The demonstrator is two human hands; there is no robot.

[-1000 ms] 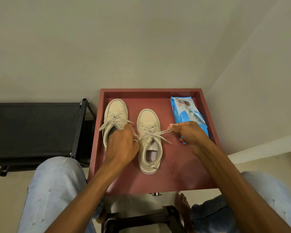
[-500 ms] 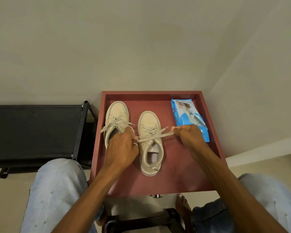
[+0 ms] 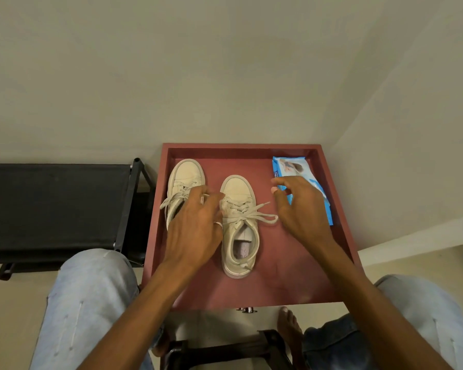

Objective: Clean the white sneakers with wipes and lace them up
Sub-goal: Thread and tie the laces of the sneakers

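Note:
Two white sneakers stand toe-away on a red tray (image 3: pixel 284 287). The left sneaker (image 3: pixel 186 176) is laced, and my left hand (image 3: pixel 195 228) hovers over its heel with fingers spread, holding nothing. The right sneaker (image 3: pixel 239 225) shows a tied bow, its lace loop (image 3: pixel 265 217) lying loose on the tray to the right. My right hand (image 3: pixel 298 206) floats just right of that loop, fingers relaxed and holding nothing. A blue pack of wipes (image 3: pixel 294 169) lies at the tray's far right, partly behind my right hand.
A black fabric bench (image 3: pixel 51 206) stands left of the tray. Walls close in behind and to the right. My knees in light jeans flank the tray's near edge, with a dark stool frame (image 3: pixel 225 351) and a bare foot (image 3: pixel 289 327) below.
Both hands have let go of the right sneaker's lace ends and lifted away. The bow now lies loose on the shoe, and the fingers have opened.

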